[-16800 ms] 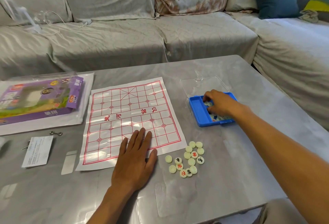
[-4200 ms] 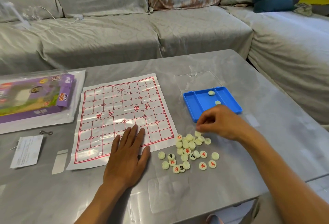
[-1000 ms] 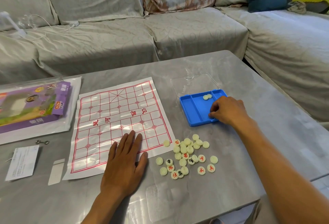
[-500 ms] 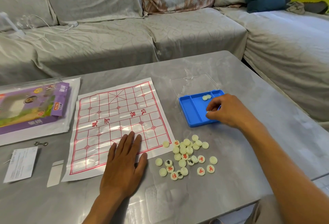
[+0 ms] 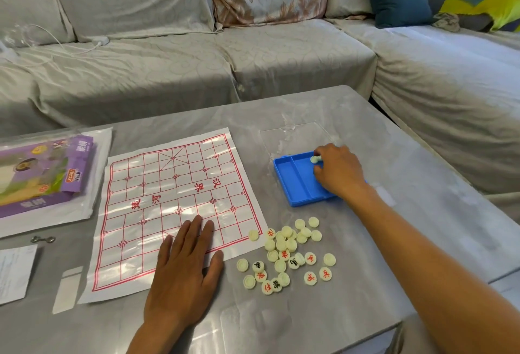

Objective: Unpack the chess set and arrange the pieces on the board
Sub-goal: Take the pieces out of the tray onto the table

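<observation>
Grey table (image 5: 422, 213): blue tray (image 5: 295, 182) long axis running away from viewer.

board (image 5: 174, 207) left of tray (image 5: 295, 182), pieces (image 5: 287, 255) before tray

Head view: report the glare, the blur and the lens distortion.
Head view: window light glares in streaks across the glossy white paper board with its red grid and in patches on the polished grey stone table; the wide-angle lens bows the grey covered sofa and the table edges; the image is slightly soft overall, though characters on the cream round pieces stay legible.
</observation>
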A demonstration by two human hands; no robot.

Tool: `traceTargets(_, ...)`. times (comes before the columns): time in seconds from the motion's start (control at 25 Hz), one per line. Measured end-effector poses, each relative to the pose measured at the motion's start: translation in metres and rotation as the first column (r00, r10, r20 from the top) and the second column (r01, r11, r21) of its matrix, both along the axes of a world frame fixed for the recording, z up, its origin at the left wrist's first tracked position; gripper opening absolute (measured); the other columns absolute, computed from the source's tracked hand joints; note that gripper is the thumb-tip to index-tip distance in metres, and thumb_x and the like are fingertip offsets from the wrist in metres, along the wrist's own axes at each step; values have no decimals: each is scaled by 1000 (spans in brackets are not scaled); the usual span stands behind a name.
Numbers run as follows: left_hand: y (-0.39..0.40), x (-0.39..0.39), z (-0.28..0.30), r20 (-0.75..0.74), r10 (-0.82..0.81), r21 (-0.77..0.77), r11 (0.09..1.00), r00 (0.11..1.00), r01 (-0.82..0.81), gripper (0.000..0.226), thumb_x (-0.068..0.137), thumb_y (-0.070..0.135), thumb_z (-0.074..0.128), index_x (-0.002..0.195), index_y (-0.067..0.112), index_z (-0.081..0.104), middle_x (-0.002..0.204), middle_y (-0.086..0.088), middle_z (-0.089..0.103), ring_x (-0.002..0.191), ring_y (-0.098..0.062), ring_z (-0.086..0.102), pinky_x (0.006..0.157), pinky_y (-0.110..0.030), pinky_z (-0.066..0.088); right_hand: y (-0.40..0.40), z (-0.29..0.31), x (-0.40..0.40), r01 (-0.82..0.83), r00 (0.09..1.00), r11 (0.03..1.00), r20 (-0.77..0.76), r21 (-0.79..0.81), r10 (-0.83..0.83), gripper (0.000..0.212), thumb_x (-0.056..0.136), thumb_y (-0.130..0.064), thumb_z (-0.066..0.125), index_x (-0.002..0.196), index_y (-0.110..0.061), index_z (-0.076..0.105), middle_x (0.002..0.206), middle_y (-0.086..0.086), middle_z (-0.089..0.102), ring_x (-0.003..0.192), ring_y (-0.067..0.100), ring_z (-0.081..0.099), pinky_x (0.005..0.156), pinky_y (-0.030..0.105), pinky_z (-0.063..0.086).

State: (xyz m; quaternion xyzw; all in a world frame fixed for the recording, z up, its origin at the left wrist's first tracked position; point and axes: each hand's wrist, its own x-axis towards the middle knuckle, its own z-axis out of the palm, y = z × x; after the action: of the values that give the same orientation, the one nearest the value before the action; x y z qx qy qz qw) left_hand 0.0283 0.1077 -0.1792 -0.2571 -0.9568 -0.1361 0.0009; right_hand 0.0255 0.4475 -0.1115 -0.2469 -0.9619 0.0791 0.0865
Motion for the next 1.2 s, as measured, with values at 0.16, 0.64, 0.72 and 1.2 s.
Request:
traceTargets(0.16,1,2,4,27,10,-14,1000,1000,-10,79,74,76,-23,144,42,-10,155,15,-14,144,-10,-13,119,-38,-6,1,-19,-16,-18,998,982,63,187,6,24,91,-19,48,106,-11,64,107,9,60,100,32,50,79,37,40)
traceTargets(0.64,1,0,5,38,7,-15,1000,999,-6,83,71,78,-25,144,43,-9,153,17,-18,144,-9,-14,116,-34,-13,-9,-18,-17,-163,986,986,33,-42,165,25,85,-9,51,106,-14,64,107,5,61,93,25,57,74,37,50)
traceTargets(0.72,1,1,5,30,7,3,1000,1000,-7,81,74,77,-22,145,43,-6,153,16,-14,144,-9,-11,116,-35,-10,-7,-18,-19,-234,969,971,63,-49,237,27,90,-12,52,114,-16,64,110,5,60,95,25,58,77,37,51)
traceTargets(1.2,0,4,9,23,10,-16,1000,1000,-10,83,76,74,-21,149,40,-4,154,15,-17,145,-9,-14,118,-36,-9,-10,3,-25,-117,989,980,76,-161,131,17,95,-14,51,111,-10,56,109,7,56,91,24,56,73,31,42)
